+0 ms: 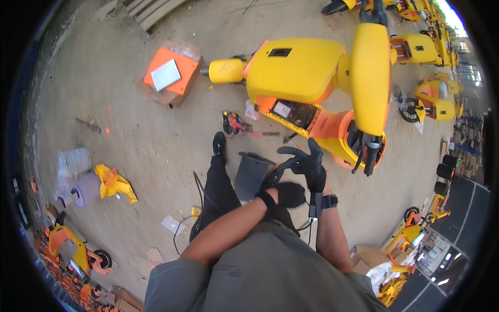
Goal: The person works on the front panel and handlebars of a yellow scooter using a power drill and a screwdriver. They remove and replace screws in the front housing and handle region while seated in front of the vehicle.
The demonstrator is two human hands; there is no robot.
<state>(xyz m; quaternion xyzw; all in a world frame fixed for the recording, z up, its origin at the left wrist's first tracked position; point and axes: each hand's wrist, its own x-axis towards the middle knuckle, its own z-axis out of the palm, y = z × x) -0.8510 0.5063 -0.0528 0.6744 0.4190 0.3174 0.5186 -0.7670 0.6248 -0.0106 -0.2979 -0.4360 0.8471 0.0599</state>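
Note:
Both my hands wear black gloves and are close together in front of my waist. My right hand (307,162) has its fingers spread, with nothing in them. Just below it, my left hand (290,195) is back-up and rounded, its fingers hidden. A small dark device (315,204) with a cable is strapped at my right wrist, beside a black watch-like band (329,201). Ahead of my hands stands a yellow and orange scooter (296,73), its low bay (299,113) uncovered and dark inside. Neither hand touches the scooter.
A red and black power tool (235,124) and a dark grey bin-like box (252,174) are on the floor near my foot. An orange-topped carton (171,73) bears a white flat box. White tubs (78,161) and a yellow bag (113,183) lie left. More scooters (431,101) stand right.

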